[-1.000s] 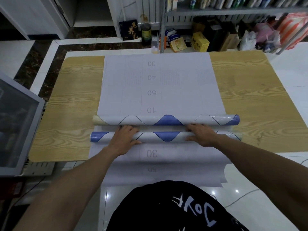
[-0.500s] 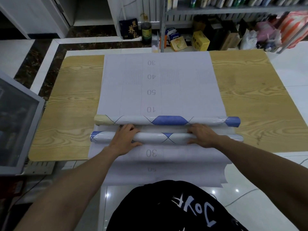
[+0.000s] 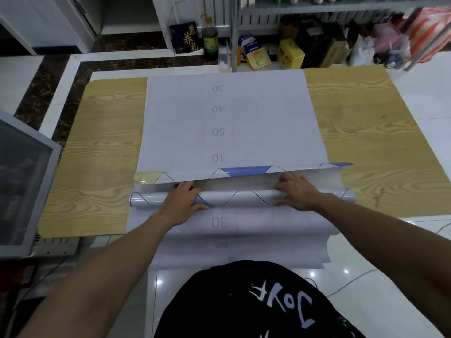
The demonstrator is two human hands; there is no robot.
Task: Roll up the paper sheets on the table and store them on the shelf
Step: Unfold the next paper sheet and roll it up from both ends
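Observation:
A large white paper sheet point(image 3: 256, 132) printed with grey numbers lies flat across the wooden table point(image 3: 105, 142) and hangs over its near edge. Near the front, the paper is wound into a tight roll point(image 3: 239, 198) marked with thin dark wavy lines. My left hand point(image 3: 181, 201) and my right hand point(image 3: 296, 191) both lie over this roll, fingers curled round its far side and thumbs on the near side. Just beyond it a loose curled flap point(image 3: 244, 172) with blue patches rises off the sheet. The metal shelf point(image 3: 317, 6) stands behind the table.
Boxes, a dark bottle point(image 3: 210, 40) and bags point(image 3: 390, 42) crowd the floor under the shelf. A grey-framed glass cabinet point(image 3: 22, 181) stands at the table's left corner. Bare wood shows on both sides of the sheet.
The far roll has loosened and opened into a flat curled flap. Both hands stay on the near roll, which has turned, hiding its blue patches.

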